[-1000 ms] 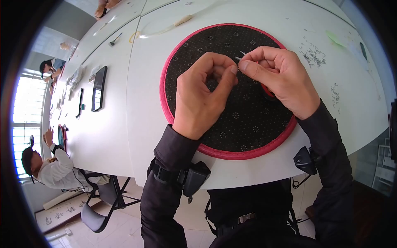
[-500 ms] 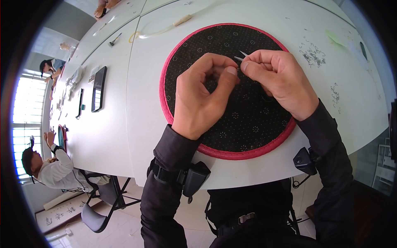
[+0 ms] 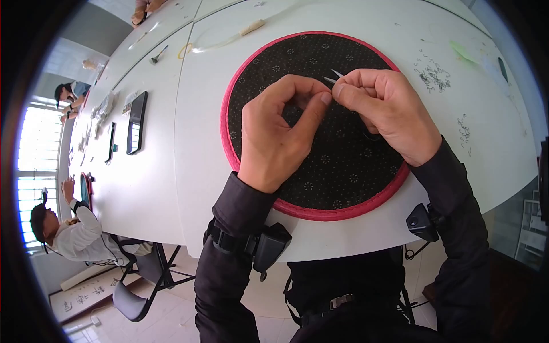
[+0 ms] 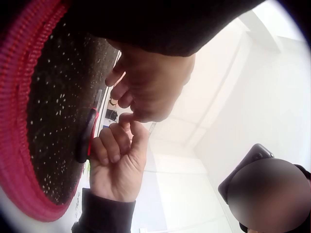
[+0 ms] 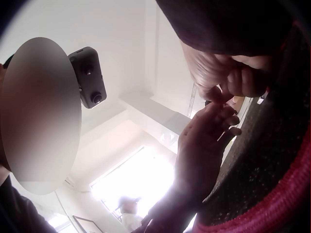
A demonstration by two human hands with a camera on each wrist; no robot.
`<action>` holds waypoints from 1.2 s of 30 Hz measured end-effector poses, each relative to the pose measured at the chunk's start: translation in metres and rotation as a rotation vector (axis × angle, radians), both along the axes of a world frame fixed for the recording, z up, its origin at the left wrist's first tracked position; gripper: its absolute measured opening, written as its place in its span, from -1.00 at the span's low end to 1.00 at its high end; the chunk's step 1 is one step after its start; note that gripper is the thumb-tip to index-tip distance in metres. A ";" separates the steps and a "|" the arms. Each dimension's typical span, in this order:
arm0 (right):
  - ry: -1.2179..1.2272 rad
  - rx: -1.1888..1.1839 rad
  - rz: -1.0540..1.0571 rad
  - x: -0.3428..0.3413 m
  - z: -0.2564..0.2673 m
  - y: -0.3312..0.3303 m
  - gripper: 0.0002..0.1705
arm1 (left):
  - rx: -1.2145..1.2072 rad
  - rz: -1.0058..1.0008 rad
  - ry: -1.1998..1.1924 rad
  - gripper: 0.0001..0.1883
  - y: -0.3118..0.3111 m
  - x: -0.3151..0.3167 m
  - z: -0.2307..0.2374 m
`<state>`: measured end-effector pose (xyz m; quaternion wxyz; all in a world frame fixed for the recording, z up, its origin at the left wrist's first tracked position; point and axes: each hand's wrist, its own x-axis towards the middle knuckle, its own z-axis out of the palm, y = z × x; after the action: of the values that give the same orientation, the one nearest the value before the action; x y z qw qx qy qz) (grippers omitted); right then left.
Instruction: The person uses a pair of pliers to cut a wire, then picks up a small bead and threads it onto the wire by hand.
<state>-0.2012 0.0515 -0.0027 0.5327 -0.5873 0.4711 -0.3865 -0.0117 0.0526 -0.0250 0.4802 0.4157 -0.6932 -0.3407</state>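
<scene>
Over a round black mat (image 3: 326, 183) with a red padded edge, both hands are raised with their fingertips meeting. My left hand (image 3: 277, 134) bends thumb and forefinger together in a pinch. Facing it, the right hand (image 3: 394, 108) pinches the same way, its other fingers curled in. What they pinch is tiny and mostly covered by the fingertips; I cannot tell its kind. Beneath the right hand lies a cutting or gripping hand tool with two pointed metal tips (image 3: 330, 80); its black and red handle (image 4: 87, 138) shows on the mat in the left wrist view.
Right of the mat lie a pile of small dark curly bits (image 3: 434, 79) and a smaller scatter (image 3: 464, 134). A wooden-handled tool (image 3: 253, 27) lies behind the mat. Toward the left are a tablet-like device (image 3: 136, 123) and a seated person in white (image 3: 86, 234).
My right hand has shifted slightly, and the red handle that showed beneath it a second ago is now covered. The left hand has dropped slightly; the fingertips stay close together.
</scene>
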 end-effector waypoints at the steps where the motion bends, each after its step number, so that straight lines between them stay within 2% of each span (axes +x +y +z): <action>1: -0.001 0.011 0.013 0.000 0.003 0.000 -0.76 | 0.018 0.001 0.017 -0.90 0.000 0.000 -0.001; 11: 0.178 -0.116 0.018 -0.008 0.006 -0.004 -0.77 | 0.074 0.065 0.068 -0.91 -0.002 0.000 -0.003; 17: 0.153 -0.303 -0.028 -0.007 -0.006 -0.008 -0.76 | 0.120 0.017 0.006 -0.89 -0.001 0.002 0.000; 21: 0.060 -0.279 -0.050 -0.006 -0.011 -0.009 -0.76 | 0.159 -0.054 0.019 -0.88 0.000 0.003 0.000; 24: 0.050 -0.263 -0.056 -0.008 -0.011 -0.011 -0.77 | 0.167 -0.036 0.111 -0.89 -0.001 -0.001 -0.001; 28: 0.010 -0.245 -0.029 -0.006 -0.007 -0.008 -0.77 | 0.179 -0.032 0.094 -0.89 0.000 -0.001 -0.001; 36: 0.036 -0.264 -0.071 -0.009 -0.014 -0.012 -0.74 | 0.219 -0.084 0.118 -0.88 0.001 -0.001 0.002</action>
<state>-0.2099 0.0392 -0.0166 0.4282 -0.6423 0.4461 -0.4529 -0.0125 0.0539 -0.0225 0.4573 0.4155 -0.6393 -0.4578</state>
